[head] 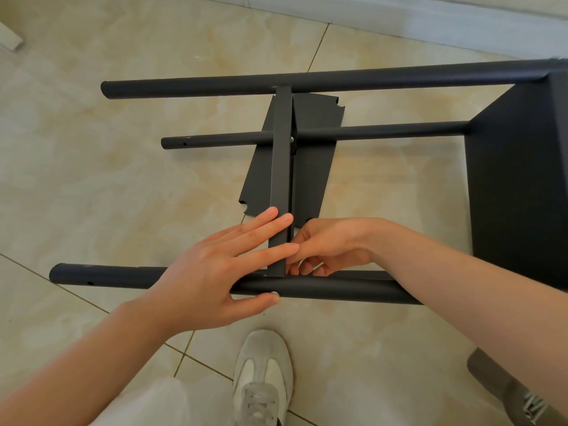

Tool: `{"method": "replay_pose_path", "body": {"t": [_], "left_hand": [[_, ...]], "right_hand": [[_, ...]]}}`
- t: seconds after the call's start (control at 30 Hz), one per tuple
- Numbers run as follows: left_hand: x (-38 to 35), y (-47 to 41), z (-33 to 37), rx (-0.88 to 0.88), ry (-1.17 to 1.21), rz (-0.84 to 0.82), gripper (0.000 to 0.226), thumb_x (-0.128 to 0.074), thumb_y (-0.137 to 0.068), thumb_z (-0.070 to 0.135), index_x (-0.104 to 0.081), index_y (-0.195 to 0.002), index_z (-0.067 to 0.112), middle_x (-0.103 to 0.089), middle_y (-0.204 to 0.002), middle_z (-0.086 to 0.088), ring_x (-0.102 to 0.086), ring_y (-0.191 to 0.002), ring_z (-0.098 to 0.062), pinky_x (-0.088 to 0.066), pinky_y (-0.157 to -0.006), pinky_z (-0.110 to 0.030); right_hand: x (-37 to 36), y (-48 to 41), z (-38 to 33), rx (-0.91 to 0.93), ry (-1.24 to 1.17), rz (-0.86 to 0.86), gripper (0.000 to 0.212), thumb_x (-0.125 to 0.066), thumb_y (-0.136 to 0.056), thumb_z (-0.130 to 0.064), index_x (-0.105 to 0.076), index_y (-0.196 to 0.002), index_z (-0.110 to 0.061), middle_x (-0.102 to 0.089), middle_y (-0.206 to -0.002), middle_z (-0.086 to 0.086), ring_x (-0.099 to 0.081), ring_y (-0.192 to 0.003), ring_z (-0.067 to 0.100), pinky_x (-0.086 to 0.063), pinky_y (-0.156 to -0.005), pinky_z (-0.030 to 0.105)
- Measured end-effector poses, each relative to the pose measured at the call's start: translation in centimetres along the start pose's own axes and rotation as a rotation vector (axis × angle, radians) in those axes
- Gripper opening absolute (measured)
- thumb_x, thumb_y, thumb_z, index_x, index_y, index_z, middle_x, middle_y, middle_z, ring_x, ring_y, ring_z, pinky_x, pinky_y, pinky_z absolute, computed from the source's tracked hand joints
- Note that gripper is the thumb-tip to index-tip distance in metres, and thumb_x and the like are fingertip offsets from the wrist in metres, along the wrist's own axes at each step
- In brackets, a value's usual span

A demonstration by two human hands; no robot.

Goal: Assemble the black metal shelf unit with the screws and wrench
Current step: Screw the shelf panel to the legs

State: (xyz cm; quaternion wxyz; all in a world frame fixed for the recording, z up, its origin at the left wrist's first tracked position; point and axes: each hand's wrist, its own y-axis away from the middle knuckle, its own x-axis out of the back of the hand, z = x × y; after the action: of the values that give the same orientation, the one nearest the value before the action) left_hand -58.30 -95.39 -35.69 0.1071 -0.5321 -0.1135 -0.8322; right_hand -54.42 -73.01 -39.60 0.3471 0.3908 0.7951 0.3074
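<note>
The floor (92, 167) is large glossy tiles, cream mottled with yellowish tan. Thin dark joints cross it: one joint (318, 47) slants down from the top centre of the frame, another joint (24, 267) runs diagonally at lower left. A pale grey skirting board (430, 16) lines the upper right. A white corner piece (9, 38) pokes in at upper left. Light is soft and even.
</note>
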Motion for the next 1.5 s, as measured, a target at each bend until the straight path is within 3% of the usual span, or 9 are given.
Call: {"method": "replay_pose_path", "body": {"t": [0.27,0.4,1.0,1.37,1.5], "left_hand": [[-0.05,-0.04,0.01,0.009,0.005,-0.004,0.06,-0.057,-0.094,0.051,-0.049,-0.148,0.027,-0.029,-0.165,0.003,-0.02,-0.154,-0.016,-0.032,-0.116,-0.036],[0.03,-0.06,0.02,0.008,0.001,-0.006,0.06,-0.056,-0.094,0.052,-0.049,-0.148,0.027,-0.029,-0.165,0.004,-0.019,-0.154,-0.015,-0.03,-0.116,-0.033],[0.08,-0.06,0.09,0.003,-0.011,-0.008,0.061,-0.056,-0.094,0.052,-0.046,-0.15,0.028,-0.028,-0.165,0.002,-0.018,-0.155,-0.017,-0.029,-0.122,-0.039],[-0.04,-0.07,-0.07,-0.001,-0.023,-0.011,0.062,-0.055,-0.095,0.053,-0.044,-0.151,0.028,-0.026,-0.166,0.003,-0.016,-0.155,-0.016,-0.022,-0.123,-0.036],[-0.11,-0.04,-0.13,-0.005,-0.019,-0.01,0.062,-0.056,-0.095,0.052,-0.045,-0.151,0.028,-0.026,-0.166,0.002,-0.016,-0.155,-0.018,-0.025,-0.122,-0.039]], "right_hand": [[-0.29,-0.42,-0.13,-0.002,-0.001,0.018,0.026,-0.064,-0.092,-0.014,-0.073,-0.068,-0.016,-0.065,-0.073,0.001,-0.051,-0.069,0.011,-0.041,-0.069,0.025],[0.17,0.07,-0.06,0.0,0.004,0.006,0.015,-0.067,-0.092,-0.019,-0.076,-0.081,-0.012,-0.065,-0.075,0.002,-0.051,-0.068,0.01,-0.041,-0.067,0.023],[-0.33,0.03,-0.29,-0.014,0.033,0.039,0.012,-0.067,-0.092,-0.019,-0.074,-0.087,-0.011,-0.066,-0.076,0.002,-0.053,-0.076,0.014,-0.045,-0.071,0.023],[-0.19,0.4,-0.39,0.023,0.047,0.037,0.026,-0.067,-0.09,-0.015,-0.073,-0.066,-0.018,-0.066,-0.072,0.001,-0.053,-0.068,0.011,-0.044,-0.069,0.023],[-0.6,-0.02,-0.56,0.001,0.073,0.071,0.022,-0.065,-0.092,-0.017,-0.071,-0.071,-0.015,-0.063,-0.068,-0.001,-0.053,-0.069,0.012,-0.045,-0.069,0.022]]}}
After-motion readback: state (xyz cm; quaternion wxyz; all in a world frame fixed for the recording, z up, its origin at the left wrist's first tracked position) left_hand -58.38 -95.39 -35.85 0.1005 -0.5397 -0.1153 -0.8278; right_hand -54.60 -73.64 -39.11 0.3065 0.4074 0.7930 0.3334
